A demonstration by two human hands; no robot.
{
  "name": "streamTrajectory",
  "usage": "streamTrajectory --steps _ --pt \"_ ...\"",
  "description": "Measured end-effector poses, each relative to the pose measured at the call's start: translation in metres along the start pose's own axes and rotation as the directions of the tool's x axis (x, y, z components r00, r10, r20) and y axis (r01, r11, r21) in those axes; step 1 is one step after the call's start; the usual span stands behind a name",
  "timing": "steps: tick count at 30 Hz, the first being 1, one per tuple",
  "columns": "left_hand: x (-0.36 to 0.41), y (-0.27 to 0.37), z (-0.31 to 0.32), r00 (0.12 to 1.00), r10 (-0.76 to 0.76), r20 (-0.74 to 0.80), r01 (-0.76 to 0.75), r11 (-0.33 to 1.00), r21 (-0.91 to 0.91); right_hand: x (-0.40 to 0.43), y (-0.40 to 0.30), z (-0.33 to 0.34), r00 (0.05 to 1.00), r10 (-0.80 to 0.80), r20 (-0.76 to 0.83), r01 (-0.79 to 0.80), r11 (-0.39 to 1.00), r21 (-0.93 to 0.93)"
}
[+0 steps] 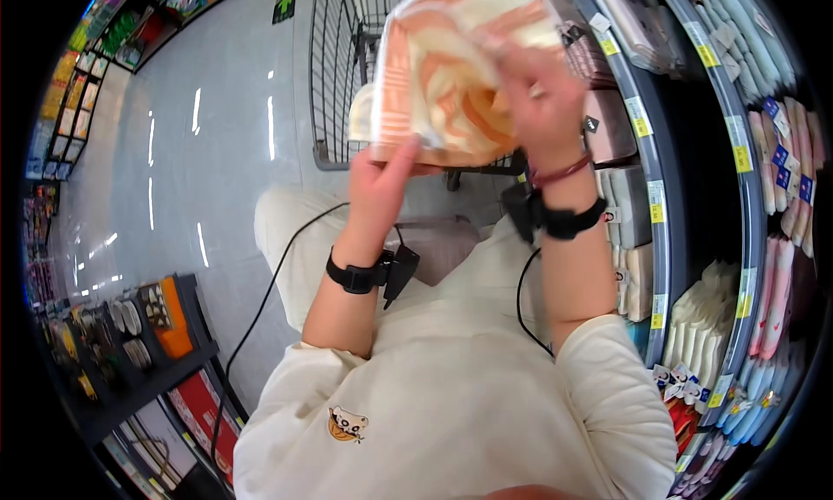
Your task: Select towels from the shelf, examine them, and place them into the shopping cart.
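Note:
In front of me an orange and cream patterned folded cloth (449,77), perhaps a towel, is held up above the shopping cart's near end. My left hand (384,178) pinches its lower left corner, thumb on the upper face and fingers beneath. At the cloth's right side is my right hand (546,93), blurred, with curled fingers that appear to grip it. That hand hides part of the right edge. The cloth covers much of the cart (335,77), and a cream item (361,113) shows partly behind it.
Shelves (641,116) of folded textiles with price tags run close along my right. Cream socks or gloves (699,324) hang there. At lower left stands a display rack (150,376). A black cable (273,272) runs from my left wrist strap. Grey floor (215,110) lies left.

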State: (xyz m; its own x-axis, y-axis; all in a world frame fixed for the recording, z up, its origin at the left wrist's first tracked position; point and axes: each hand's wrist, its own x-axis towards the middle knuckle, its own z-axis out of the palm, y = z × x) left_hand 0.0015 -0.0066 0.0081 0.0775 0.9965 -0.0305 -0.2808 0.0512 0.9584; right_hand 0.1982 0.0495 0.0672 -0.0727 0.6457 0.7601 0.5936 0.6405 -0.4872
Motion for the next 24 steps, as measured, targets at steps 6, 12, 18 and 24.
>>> streamTrajectory --steps 6,12,18,24 --pt "-0.007 -0.031 0.009 0.996 0.091 0.024 -0.094 0.987 0.130 -0.068 -0.030 0.032 0.920 0.199 0.338 -0.305 0.904 0.298" --pt "-0.015 -0.027 0.018 0.980 0.193 -0.050 -0.189 0.980 0.059 -0.089 -0.038 0.018 0.874 0.461 0.154 -0.484 0.800 0.356" --pt "-0.014 -0.017 0.019 0.933 0.360 0.006 -0.347 0.894 0.283 -0.083 -0.033 0.021 0.997 -0.043 0.069 0.033 0.991 0.133" --pt "-0.015 -0.018 0.015 0.953 0.297 0.057 -0.300 0.953 0.048 -0.090 -0.030 0.026 0.994 0.015 0.105 -0.030 0.989 0.144"
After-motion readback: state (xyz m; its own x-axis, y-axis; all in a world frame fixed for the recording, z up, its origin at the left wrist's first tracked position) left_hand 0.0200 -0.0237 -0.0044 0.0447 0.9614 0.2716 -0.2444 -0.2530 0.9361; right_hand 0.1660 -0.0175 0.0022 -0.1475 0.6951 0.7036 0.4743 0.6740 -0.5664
